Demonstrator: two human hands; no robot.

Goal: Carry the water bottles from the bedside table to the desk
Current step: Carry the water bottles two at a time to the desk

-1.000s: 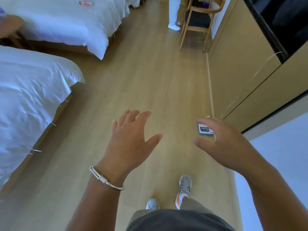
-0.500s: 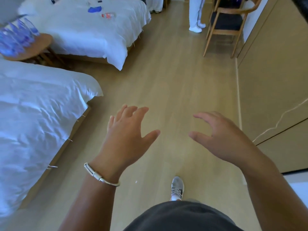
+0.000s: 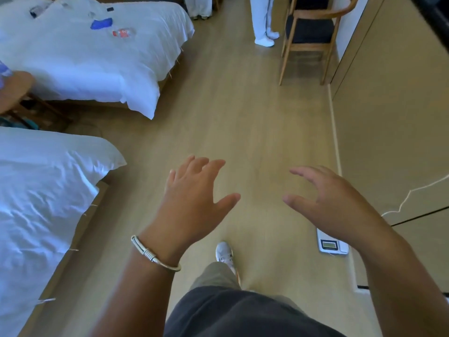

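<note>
Both hands are out in front over the wood floor (image 3: 243,105) with nothing in them: left hand (image 3: 192,203), with a silver bangle (image 3: 155,255) on its wrist, has a wide, spread grip, and the right hand (image 3: 332,203) is loosely splayed too. The water bottles only peek in as a blurry blue-purple bit (image 3: 3,71) at the far left edge on the round bedside desk (image 3: 14,91) between the two white beds, so no labels are readable. A small digital scale (image 3: 331,244) sits on the floor near the right wall, display too tiny to read, and a bottle with a red label (image 3: 122,32) lies on the far bed (image 3: 97,59), writing illegible.
</note>
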